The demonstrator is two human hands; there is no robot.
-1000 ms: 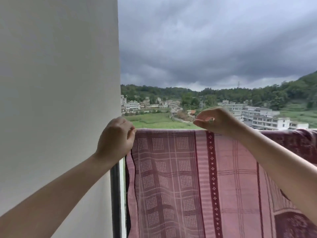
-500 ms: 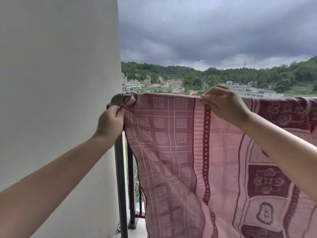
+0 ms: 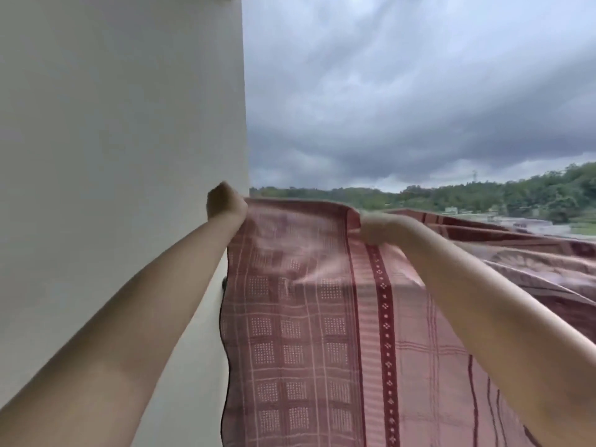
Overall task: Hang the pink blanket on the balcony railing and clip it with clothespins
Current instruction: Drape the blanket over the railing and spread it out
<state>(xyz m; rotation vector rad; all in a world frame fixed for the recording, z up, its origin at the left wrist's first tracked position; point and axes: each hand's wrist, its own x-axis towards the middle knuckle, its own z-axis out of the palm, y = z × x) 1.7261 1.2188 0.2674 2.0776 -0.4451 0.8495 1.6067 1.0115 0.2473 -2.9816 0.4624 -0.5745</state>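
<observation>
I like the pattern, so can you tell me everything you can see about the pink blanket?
The pink woven blanket looks like thin cloth, checked with squares of tiny pale dots, with a dark red stripe of little diamonds running down it. It is lifted and spread wide, with its top edge folded over. The left hand grips its upper corner beside the white wall; the right hand pinches the top edge. The rest billows rightward. No clothespins show.

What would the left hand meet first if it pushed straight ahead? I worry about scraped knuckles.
Probably nothing: past the left hand gripping the pink blanket, only open sky shows. The wall runs close alongside; depth unclear.
</observation>
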